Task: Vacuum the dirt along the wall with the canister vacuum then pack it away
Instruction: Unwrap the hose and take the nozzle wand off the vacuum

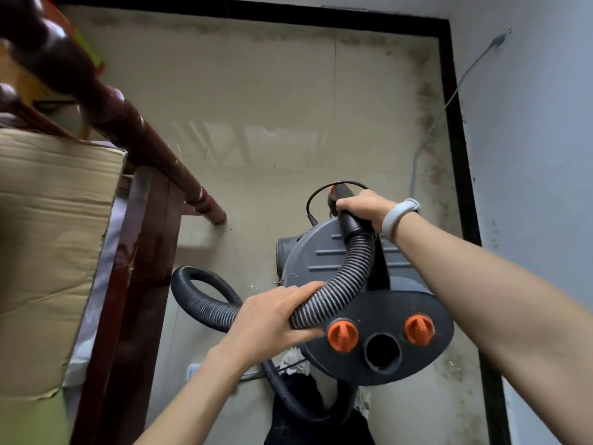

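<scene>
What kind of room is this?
Probably a corner of a home, maybe a storage nook: tiled floor with black skirting, dark wooden furniture, a cardboard box, and dirt along the wall.

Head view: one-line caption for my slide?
Left hand grips the ribbed hose while right hand holds its cuff over the canister vacuum.

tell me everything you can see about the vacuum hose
The hose is a ribbed, flexible tube, dark grey to black, plastic by its look. One end has a smooth black cuff, gripped by the right hand above the grey canister. From there it curves down across the canister's top, passes through the left hand, which grips it, then loops left above the floor and trails down past the canister's lower edge. Where it ends cannot be seen.
</scene>
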